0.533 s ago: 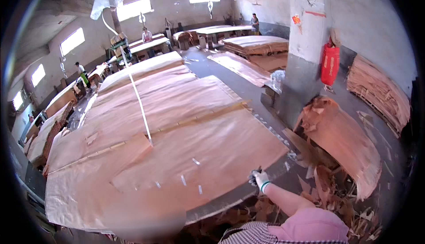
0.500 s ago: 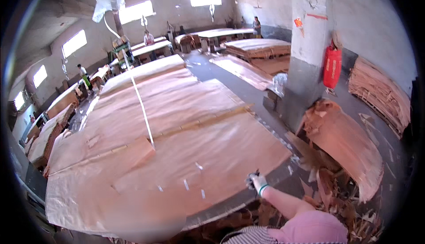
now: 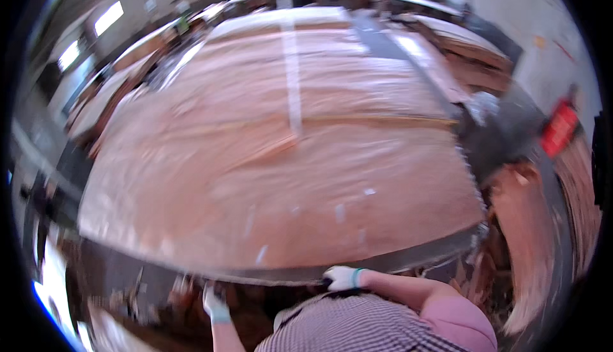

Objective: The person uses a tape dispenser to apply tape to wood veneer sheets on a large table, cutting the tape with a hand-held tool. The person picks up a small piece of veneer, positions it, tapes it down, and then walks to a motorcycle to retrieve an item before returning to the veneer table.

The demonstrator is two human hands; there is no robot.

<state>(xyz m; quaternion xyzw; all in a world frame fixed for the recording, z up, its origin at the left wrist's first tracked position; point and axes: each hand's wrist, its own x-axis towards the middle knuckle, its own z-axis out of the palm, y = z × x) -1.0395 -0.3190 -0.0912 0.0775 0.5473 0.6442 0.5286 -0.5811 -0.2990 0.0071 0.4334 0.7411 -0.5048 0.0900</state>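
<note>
Just beyond the right fingers (image 3: 332, 275) lies the wood sheet (image 3: 306, 218).

The white-gloved right hand (image 3: 343, 278) was at the near edge of the broad grey table (image 3: 423, 256), its bare forearm (image 3: 397, 287) slanting out rightward; the white-gloved left hand (image 3: 216, 302) was just outside that edge, its grip blurred.

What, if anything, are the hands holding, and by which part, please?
It cannot be told: the right hand is at the near edge of the table, the left hand below it in view, both blurred.
</note>
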